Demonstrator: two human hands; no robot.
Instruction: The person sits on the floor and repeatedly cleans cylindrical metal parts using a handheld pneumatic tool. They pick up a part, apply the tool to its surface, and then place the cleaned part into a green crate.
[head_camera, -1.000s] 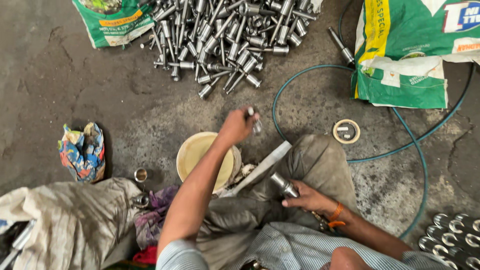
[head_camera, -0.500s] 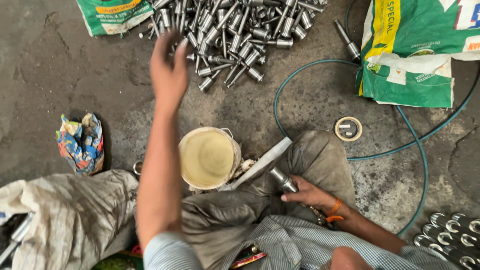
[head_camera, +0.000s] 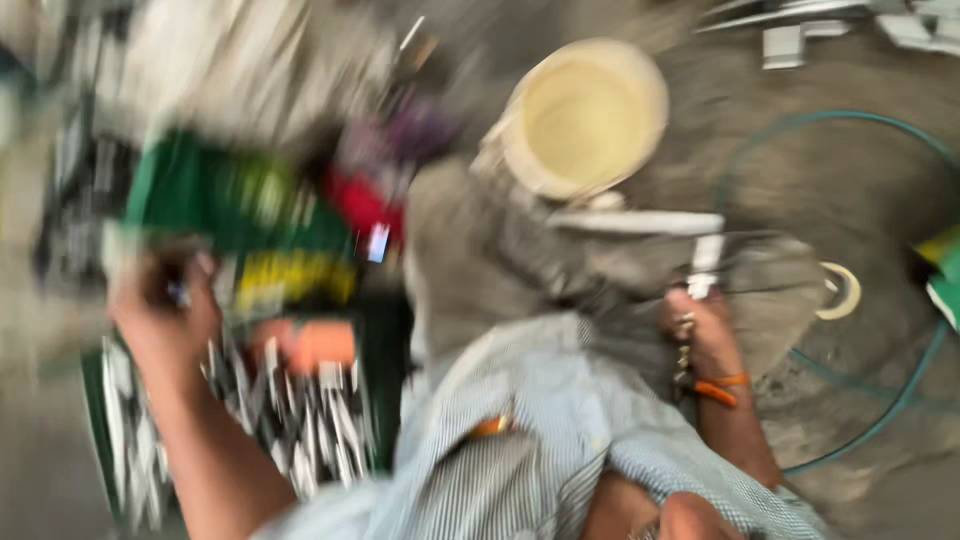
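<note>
Swinging away from the pile of metal pieces ahead, the person's left hand (head_camera: 165, 315) is now reaching out to the left side, over a green sack (head_camera: 235, 215) and a spread of thin metal rods (head_camera: 300, 430) lying on the floor; the view is turning with it and everything is smearing. Fingers of that hand are curling around something small and dark, but the blur is too heavy for me to tell what, or how tight the grip is. The right hand (head_camera: 705, 335) is resting on the lap, its grip pressed around a short metal cylinder (head_camera: 703, 265) standing up out of the fist, with an orange band (head_camera: 725, 385) showing at the wrist.

Judging from here, the fast reach is the risk: the forearm is passing low over the loose rods and could be scattering them, or the small piece could be slipping out of a hasty hold. The cylinder, held one-handed while attention is elsewhere, could be tipping off the knee.

Around them, a cream bucket (head_camera: 583, 120) is sitting just beyond the knees, a flat white strip (head_camera: 640, 222) is lying across the lap, and a green hose (head_camera: 900, 400) is looping over the concrete floor (head_camera: 800, 200) on the right, beside a tape ring (head_camera: 840, 290). Bundled cloth is crowding the left reach.
</note>
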